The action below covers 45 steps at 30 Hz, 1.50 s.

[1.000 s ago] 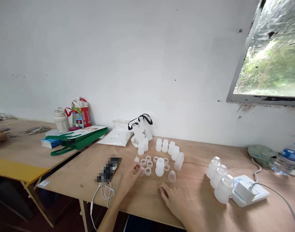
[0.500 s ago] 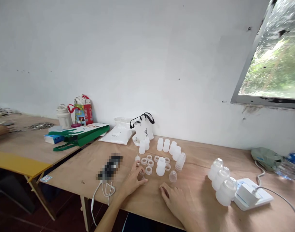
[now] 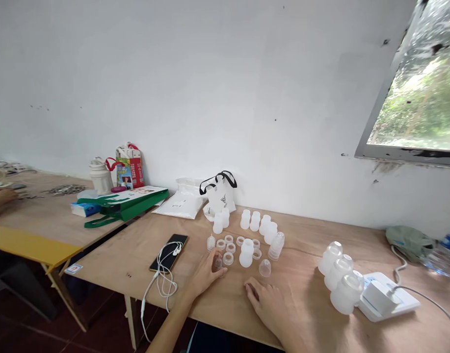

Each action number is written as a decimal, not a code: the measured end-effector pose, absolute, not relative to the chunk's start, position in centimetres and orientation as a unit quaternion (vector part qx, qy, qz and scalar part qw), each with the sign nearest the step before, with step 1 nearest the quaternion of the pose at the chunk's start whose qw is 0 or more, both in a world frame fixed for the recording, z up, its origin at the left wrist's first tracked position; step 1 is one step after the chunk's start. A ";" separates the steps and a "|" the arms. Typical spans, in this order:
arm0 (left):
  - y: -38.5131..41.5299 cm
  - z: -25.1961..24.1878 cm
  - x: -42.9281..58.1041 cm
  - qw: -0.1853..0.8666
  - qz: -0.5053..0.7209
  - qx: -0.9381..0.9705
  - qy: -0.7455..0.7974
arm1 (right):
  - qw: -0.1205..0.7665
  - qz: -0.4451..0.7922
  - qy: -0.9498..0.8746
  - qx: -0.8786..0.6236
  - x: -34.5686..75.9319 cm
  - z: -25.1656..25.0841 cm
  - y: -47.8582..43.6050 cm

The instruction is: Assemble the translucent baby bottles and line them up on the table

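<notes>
While the left hand (image 3: 203,273) curved its fingers around a small clear piece (image 3: 218,263) (whether pinching, unclear), plastic rings (image 3: 228,263) lay bunched just beside, apparently for easy reach; the right hand (image 3: 265,300) rested on the table (image 3: 217,304), fingers loosely bent, perhaps for steadiness; three domed bottles (image 3: 336,273) stood in line, seemingly for order.

On the table (image 3: 302,264), a phone (image 3: 170,261) is lying left of the rings (image 3: 228,263), with earphones (image 3: 177,250) lying across it. A row of bottles (image 3: 264,225) is standing behind the rings, before the wall (image 3: 180,88). Farther right, three more bottles (image 3: 337,277) are standing just left of a charger (image 3: 378,298).
</notes>
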<state>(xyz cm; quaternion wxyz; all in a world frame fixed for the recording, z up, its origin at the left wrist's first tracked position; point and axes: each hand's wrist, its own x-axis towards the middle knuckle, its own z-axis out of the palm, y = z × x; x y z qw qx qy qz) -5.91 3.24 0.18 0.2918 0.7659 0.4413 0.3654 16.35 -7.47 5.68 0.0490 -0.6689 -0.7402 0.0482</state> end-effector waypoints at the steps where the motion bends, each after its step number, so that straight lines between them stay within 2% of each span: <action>1: 3.2 0.2 -5.9 0.294 0.366 0.767 0.438 | 0.049 0.047 -0.740 -0.669 16.3 5.8 -7.5; 7: 3.2 0.7 -6.0 0.274 0.351 0.792 0.418 | 0.072 0.032 -0.742 -0.665 16.5 5.4 -7.6; 15: 3.2 1.2 -6.9 0.272 0.317 0.796 0.437 | 0.042 0.022 -0.745 -0.665 16.2 6.0 -7.7; 19: 3.2 2.0 -7.8 0.275 0.306 0.801 0.434 | 0.058 0.038 -0.741 -0.668 16.4 5.4 -7.5; 24: 3.4 2.1 -10.3 0.241 0.292 0.775 0.506 | 0.081 0.043 -0.744 -0.661 16.5 4.8 -7.3; 28: 4.7 1.2 -12.3 0.165 0.315 0.729 0.585 | 0.084 0.037 -0.744 -0.662 16.5 5.0 -7.5; 32: 6.3 0.4 -13.0 0.132 0.353 0.703 0.603 | 0.064 0.028 -0.742 -0.667 16.4 5.4 -7.6; 39: 7.3 -1.4 -11.9 0.127 0.388 0.712 0.571 | 0.043 0.039 -0.740 -0.670 16.2 5.8 -7.6; 45: 6.5 -0.1 -10.8 0.144 0.429 0.678 0.579 | 0.057 0.048 -0.741 -0.667 16.3 5.6 -7.5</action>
